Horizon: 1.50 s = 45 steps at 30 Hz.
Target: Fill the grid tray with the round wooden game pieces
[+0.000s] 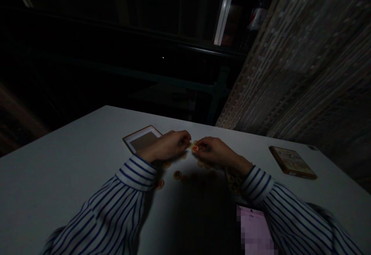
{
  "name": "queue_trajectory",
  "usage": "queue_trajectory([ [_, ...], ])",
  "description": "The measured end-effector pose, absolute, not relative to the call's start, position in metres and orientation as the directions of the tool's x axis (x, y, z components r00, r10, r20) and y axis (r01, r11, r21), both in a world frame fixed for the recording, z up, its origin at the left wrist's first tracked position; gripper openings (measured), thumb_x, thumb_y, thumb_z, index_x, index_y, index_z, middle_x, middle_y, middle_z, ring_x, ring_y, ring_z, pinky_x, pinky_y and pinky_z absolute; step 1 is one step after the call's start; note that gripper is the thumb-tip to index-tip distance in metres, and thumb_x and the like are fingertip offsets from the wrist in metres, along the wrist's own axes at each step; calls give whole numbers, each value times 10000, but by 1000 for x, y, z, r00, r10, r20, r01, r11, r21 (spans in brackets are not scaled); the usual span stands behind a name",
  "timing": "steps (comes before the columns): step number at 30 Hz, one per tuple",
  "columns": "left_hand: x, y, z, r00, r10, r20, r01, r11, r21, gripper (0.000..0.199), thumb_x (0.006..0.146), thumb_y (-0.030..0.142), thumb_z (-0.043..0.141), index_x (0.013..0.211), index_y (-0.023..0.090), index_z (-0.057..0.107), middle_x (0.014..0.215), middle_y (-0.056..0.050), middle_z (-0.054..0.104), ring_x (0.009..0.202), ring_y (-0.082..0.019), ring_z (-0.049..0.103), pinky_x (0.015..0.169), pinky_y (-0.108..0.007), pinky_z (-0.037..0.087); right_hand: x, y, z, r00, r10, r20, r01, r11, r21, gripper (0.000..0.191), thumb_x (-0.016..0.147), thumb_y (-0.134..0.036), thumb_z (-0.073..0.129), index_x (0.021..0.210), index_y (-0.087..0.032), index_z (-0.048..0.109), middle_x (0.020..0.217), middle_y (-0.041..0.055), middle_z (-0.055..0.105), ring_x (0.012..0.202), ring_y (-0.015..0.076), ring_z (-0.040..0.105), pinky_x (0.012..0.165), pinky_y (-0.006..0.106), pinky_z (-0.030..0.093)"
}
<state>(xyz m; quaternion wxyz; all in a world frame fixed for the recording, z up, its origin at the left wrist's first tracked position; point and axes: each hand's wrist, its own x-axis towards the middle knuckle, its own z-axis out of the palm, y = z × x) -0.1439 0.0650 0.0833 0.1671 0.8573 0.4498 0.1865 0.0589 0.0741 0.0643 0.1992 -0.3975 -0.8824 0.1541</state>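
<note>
Both hands meet over the middle of the white table [87,162]. Between the curled fingers of my right hand [216,150] is a round Chinese chess piece [195,149] with a red mark. My left hand [169,145] is closed just beside it, fingers bent inward; what its fingertips hold is too dark to make out. Several more round pieces lie below the hands, among them a dark-marked piece [177,175] and a red-marked piece [159,184]. Others sit in the shadow under my right hand.
An open shallow tray or lid [142,140] lies behind my left wrist. A flat brown box [292,162] is on the right. The pink phone [256,230] lies by my right forearm. A curtain [290,62] hangs beyond the table, near a bottle [257,17].
</note>
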Motion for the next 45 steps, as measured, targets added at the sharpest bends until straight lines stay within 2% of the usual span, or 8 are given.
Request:
queue_trajectory([
  [3,-147,66,80,477,865,157,809,-502,306,255,776,250,442,1001,200,552,955,-70,647,870,-201,600,733,-285,438,58,74,60,-648,730,217,663,681,-311,278,768,-374,538,930,-176,644,885,59,634,810,166,548,713,267,379],
  [5,-149,68,77,486,866,119,829,-500,252,284,775,254,442,1030,198,555,968,-86,645,883,-212,598,738,-292,438,58,73,56,-673,713,196,665,700,-262,297,789,-393,510,941,-175,643,902,70,624,843,174,538,732,275,372],
  [14,-151,80,55,522,853,-4,832,-508,224,348,769,215,408,1079,212,567,1013,-82,644,926,-200,591,796,-285,429,52,72,46,-696,715,74,696,696,-177,329,833,-433,443,983,-219,644,950,70,592,897,178,502,754,288,338],
  [23,-151,80,51,552,834,24,811,-543,220,333,781,218,399,1052,220,593,999,-70,655,930,-195,591,793,-278,419,52,72,45,-700,713,39,709,700,-87,308,835,-415,444,953,-217,649,948,72,593,893,184,507,718,284,330],
  [34,-152,80,52,612,789,58,759,-606,239,275,750,177,421,893,225,651,898,-41,682,840,-177,606,730,-254,398,49,69,46,-674,739,11,738,673,-55,310,816,-432,447,915,-219,651,958,75,584,917,211,502,709,314,335],
  [38,-152,80,52,605,792,81,761,-605,235,248,767,211,425,855,219,657,866,-49,684,826,-190,608,726,-269,395,51,70,47,-674,738,33,735,675,-62,348,815,-463,441,957,-213,638,983,83,580,931,217,496,721,324,334],
  [42,-153,80,57,557,823,109,764,-560,320,278,810,318,412,875,210,661,851,-58,688,821,-191,611,741,-267,404,54,71,50,-659,750,57,744,661,-98,404,789,-512,467,991,-200,625,1021,87,571,947,217,486,753,326,325],
  [45,-154,80,62,506,850,149,757,-520,395,342,823,374,395,987,204,642,959,-66,677,905,-197,599,797,-268,405,56,73,51,-638,768,63,759,640,-121,367,779,-471,504,994,-197,621,1024,84,566,955,209,477,774,318,316],
])
